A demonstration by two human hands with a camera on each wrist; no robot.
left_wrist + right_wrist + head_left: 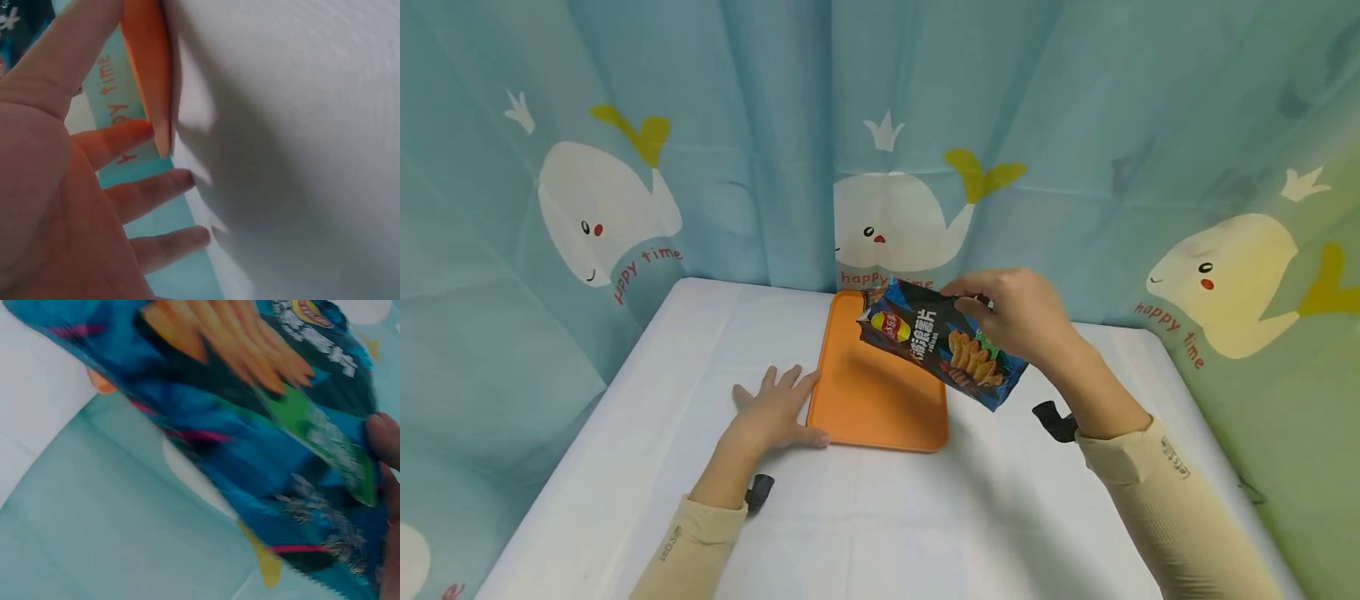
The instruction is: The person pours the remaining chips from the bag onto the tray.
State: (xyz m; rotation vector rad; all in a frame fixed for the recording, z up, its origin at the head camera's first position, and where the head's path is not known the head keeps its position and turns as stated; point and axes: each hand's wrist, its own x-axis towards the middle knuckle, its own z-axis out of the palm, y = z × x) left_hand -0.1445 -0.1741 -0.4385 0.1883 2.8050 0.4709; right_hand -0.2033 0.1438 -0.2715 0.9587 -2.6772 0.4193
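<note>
My right hand (pixel 1018 312) pinches the long edge of a dark blue bag of potato chips (pixel 917 342), holding it tilted in the air over the orange tray (pixel 880 408). In the right wrist view the chip bag (pixel 206 412) fills much of the picture, with the thumb (pixel 384 440) pressed on its edge. Fingers spread, my left hand (pixel 775 412) lies at the tray's left side, with thumb and index finger touching its rim. The left wrist view shows the tray (pixel 150 62) edge-on beside the spread left hand (pixel 56 187). The bag hides the tray's upper right part.
The tray lies on a white-covered table (pixel 865 525). A blue-green curtain (pixel 760 167) with whale prints hangs behind and around it. Black wrist devices show at the left wrist (pixel 760 492) and the right wrist (pixel 1055 421).
</note>
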